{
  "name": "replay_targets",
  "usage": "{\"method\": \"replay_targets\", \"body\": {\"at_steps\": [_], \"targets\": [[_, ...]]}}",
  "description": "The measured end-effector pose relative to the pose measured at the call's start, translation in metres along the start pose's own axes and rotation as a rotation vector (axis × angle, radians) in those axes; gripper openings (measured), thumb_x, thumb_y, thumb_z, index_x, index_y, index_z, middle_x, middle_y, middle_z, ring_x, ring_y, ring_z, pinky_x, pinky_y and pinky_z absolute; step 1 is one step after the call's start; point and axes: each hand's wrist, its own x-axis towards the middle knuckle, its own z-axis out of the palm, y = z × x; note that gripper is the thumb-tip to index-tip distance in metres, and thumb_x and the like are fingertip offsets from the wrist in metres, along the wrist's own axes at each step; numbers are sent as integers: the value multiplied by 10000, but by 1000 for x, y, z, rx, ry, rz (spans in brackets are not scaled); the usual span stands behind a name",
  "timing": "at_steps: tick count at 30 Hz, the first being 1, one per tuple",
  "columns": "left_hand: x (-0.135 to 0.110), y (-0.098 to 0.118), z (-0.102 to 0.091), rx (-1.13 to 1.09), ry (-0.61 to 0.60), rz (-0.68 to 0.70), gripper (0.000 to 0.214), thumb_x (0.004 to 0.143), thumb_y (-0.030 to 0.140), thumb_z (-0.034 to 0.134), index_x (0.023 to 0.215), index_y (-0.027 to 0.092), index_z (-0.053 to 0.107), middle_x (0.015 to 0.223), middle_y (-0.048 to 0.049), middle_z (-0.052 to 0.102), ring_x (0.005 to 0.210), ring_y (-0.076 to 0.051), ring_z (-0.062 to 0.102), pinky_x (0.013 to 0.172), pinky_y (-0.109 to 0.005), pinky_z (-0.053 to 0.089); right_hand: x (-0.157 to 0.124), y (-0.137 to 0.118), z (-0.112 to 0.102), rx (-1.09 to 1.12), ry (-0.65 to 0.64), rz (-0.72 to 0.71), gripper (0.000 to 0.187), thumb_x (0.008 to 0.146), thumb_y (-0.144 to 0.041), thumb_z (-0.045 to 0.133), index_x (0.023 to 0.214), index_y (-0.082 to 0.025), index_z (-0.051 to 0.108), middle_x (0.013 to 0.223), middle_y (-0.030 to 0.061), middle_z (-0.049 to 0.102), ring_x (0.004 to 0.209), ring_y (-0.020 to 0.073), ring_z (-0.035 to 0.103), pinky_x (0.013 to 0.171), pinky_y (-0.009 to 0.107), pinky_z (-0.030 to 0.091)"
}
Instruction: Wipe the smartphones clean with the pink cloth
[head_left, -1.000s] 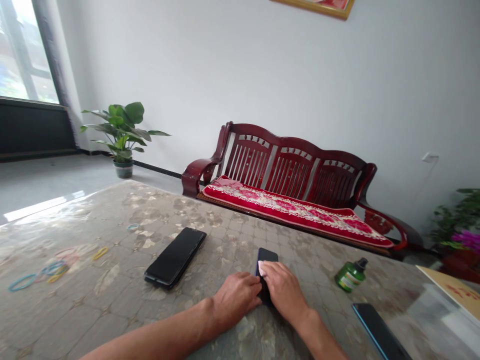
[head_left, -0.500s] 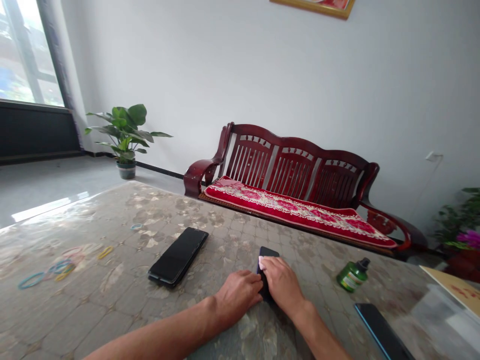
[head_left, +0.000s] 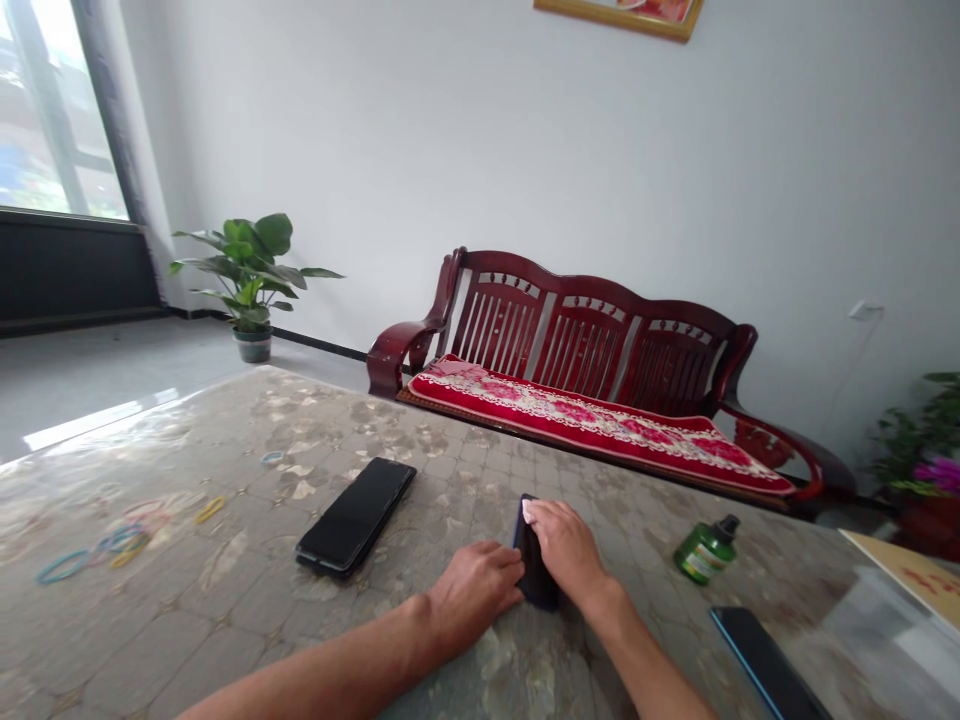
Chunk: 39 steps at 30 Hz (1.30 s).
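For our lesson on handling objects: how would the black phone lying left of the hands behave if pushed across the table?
The phone looks flat and rigid, so it would probably slide, not roll or tip. The table has a glossy cover, so it may slip. Its shiny face suggests glass, likely fragile if dropped.

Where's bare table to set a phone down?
Bare: the near-left stretch between the rubber bands and the left forearm, and the far strip beyond the black phone. Tighter: between the right hand, on the small phone, and the green bottle. Crowded: near-right corner, with the blue-edged phone.
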Motion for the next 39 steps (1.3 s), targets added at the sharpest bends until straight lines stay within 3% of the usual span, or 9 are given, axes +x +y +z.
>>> {"method": "replay_targets", "body": {"at_steps": [7,14,17,23,26,34,39], "targets": [[1,4,-8,-29,-9,-21,113,954,273,569,911,191,634,963,-24,682,907,-202,638,850,-286,496,-48,-7,-8,1,23,-93,368,928,-99,408,1162,-216,667,1155,51,692,1077,187,600,967,303,440],[-1,3,-11,-42,-8,-7,120,957,283,566,932,196,644,1015,-45,691,951,-207,647,882,-292,499,-6,21,-4,-82,41,49,361,920,-118,415,1117,-213,702,1163,63,701,1094,206,599,973,331,434],[-1,2,-7,-36,-15,-13,119,959,272,562,933,191,644,1043,-50,693,967,-208,648,902,-300,496,-4,24,-3,-64,34,70,366,920,-112,405,1109,-198,706,1167,63,701,1094,209,600,977,331,435],[-1,3,-8,-55,-16,-17,103,959,251,555,958,193,640,1040,-45,695,978,-205,646,911,-301,487,-57,4,-6,14,56,-19,413,907,-80,386,1182,-196,671,1176,62,690,1111,194,594,1005,324,433],[0,3,-10,-54,-16,-5,118,966,247,542,941,192,643,1010,-49,695,972,-204,647,908,-301,487,-69,-2,-10,19,54,-37,413,913,-89,385,1190,-209,668,1177,57,690,1099,187,600,991,316,443],[1,-2,-4,-58,23,-14,111,962,226,547,959,189,651,1059,-55,702,976,-202,655,913,-300,491,-14,19,-7,-36,32,80,394,910,-96,387,1141,-183,694,1174,71,698,1086,206,610,979,323,439],[1,-1,-7,-81,17,-60,109,939,220,577,1013,192,652,1100,-53,700,989,-213,658,927,-313,498,-31,5,-6,11,28,47,405,903,-74,383,1161,-174,679,1181,71,690,1100,199,596,998,310,422]]}}
